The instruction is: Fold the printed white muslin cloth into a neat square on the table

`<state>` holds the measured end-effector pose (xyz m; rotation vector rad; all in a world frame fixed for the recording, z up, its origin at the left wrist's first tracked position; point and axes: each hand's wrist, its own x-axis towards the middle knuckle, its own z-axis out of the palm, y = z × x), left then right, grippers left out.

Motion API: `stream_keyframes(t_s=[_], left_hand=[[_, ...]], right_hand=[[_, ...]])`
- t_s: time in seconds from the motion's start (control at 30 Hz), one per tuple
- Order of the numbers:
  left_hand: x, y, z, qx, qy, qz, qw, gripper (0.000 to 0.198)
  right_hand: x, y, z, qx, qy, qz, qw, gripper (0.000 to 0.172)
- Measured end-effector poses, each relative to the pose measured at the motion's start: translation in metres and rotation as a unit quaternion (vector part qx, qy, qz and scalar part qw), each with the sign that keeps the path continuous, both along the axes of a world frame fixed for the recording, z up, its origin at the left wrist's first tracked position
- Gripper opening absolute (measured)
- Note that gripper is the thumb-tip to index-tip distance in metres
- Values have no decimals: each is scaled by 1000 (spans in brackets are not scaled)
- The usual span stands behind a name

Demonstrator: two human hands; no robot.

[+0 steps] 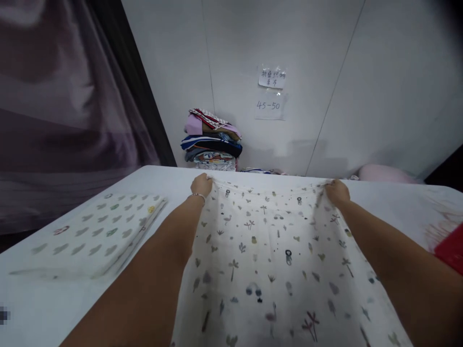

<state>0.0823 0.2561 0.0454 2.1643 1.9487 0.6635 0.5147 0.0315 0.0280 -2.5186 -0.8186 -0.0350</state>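
Observation:
A white cloth (267,241) printed with small palm trees, flamingos, leaves and sunglasses stretches from the far part of the table toward me. My left hand (201,185) is closed on its far left corner, and a thin bracelet circles that wrist. The far right corner is gripped in my right hand (337,192). Between the two hands the far edge sags slightly. Its near end runs out of the bottom of the view. To the left of my left arm lies a folded white cloth (104,226) with a grey-green leaf-like print.
The white table (173,185) reaches to a pale wall. Folded fabrics (213,140) are stacked behind its far edge. Two paper signs (270,91) hang on the wall. A red object (450,248) is at the right edge, and a purple curtain (65,106) hangs left.

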Motion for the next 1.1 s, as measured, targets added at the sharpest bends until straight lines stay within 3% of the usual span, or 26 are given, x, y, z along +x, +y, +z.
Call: stream_keyframes(t_s=[0.17, 0.3, 0.43, 0.57, 0.7, 0.87, 0.93, 1.1], left_hand=[[-5, 7, -29, -71, 21, -3, 997, 28], [-14, 3, -36, -88, 12, 3, 996, 47], [-38, -21, -41, -69, 18, -50, 996, 57], [-83, -76, -44, -87, 9, -80, 993, 59], [-135, -151, -43, -129, -31, -79, 988, 59], [-190, -242, -42, -178, -93, -47, 978, 58], [-205, -271, -42, -190, -112, -39, 975, 60], [-221, -316, -39, -258, -164, -36, 952, 64]], right_hand=[[-2, 6, -31, -64, -3, 4, 998, 33], [-4, -2, -40, -119, -38, 24, 992, 45], [-9, -24, -44, -148, -82, 80, 982, 54], [-23, -74, -53, -135, -131, 173, 967, 47], [-46, -150, -63, -85, -114, 237, 961, 43], [-72, -259, -79, 23, -33, 190, 981, 36], [-75, -299, -91, 56, -10, 166, 985, 40], [-75, -362, -114, 81, -26, 167, 982, 61]])
